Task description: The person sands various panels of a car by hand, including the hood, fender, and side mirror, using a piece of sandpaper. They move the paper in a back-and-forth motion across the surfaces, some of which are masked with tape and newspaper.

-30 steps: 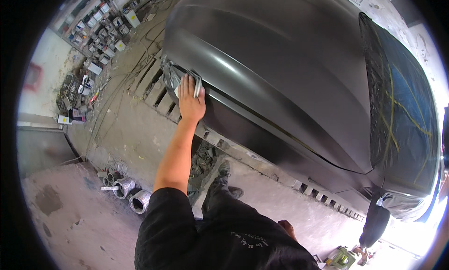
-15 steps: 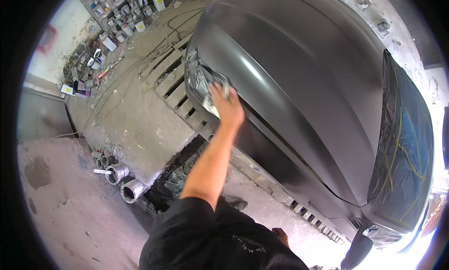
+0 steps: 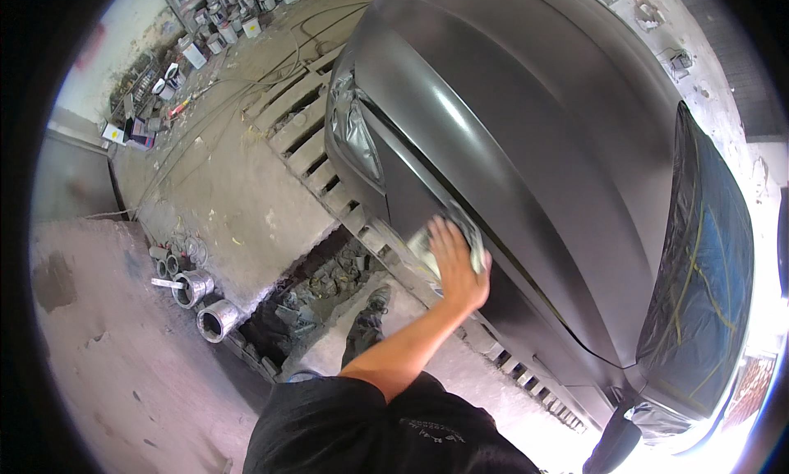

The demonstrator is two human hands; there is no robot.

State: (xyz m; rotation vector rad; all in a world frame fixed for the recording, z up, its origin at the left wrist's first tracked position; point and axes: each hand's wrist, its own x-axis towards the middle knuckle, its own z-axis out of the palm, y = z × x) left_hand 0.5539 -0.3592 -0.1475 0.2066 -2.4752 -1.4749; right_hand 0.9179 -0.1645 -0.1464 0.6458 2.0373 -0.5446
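Note:
My left hand presses a pale, crumpled wiping cloth against the dark grey front fender of a car. Its fingers lie stretched over the cloth, slightly blurred, with part of the cloth showing beside the thumb. Just above the hand runs the gap along the edge of the matte grey hood. Silvery plastic film covers the headlight ahead of the hand. My right hand is out of the picture.
Dark masking film covers the windshield. A slatted floor grating runs beside the car, next to an open pit with rubble. Paint cans, hoses and round metal ducts stand or lie to the left.
My left hand has slid with the cloth from the headlight area back along the fender, toward the windshield and nearer to me. My right hand has gone out of view, and a shoe now shows.

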